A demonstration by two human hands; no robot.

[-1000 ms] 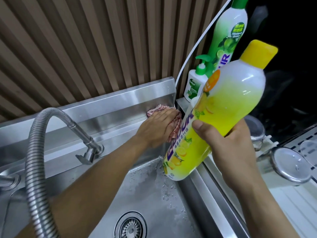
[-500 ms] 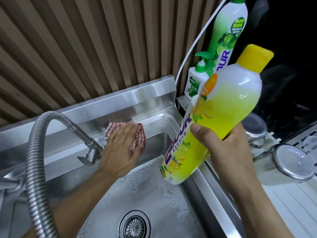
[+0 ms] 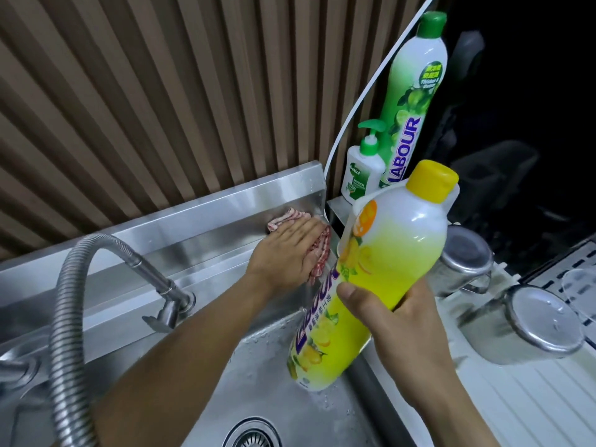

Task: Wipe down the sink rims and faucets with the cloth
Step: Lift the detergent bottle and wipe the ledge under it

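Cloth [image 3: 317,256]: red-and-white striped, bunched, at the back right corner of the sink [image 3: 225,253], against the rear rim and splashback. Its long axis runs from the splashback down toward the basin; most of it is hidden by the hand.
Left hand [image 3: 287,253]: laid flat on the cloth, fingers straight and together, pointing toward the right corner; it presses the cloth onto the steel.
Right hand [image 3: 396,321]: curled round the middle of the yellow bottle [image 3: 371,279], thumb across the front.
Yellow bottle: held above the sink's right edge, tilted, cap up and to the right, base down over the basin.
Faucet [image 3: 167,304]: on the rear rim, left of the cloth, well apart from it; flexible hose [image 3: 64,317] arches off its neck.
Green bottle [image 3: 412,101]: upright on a ledge behind the right corner, pump bottle [image 3: 362,175] just beside it.
Metal cups [image 3: 545,321]: right of the sink.
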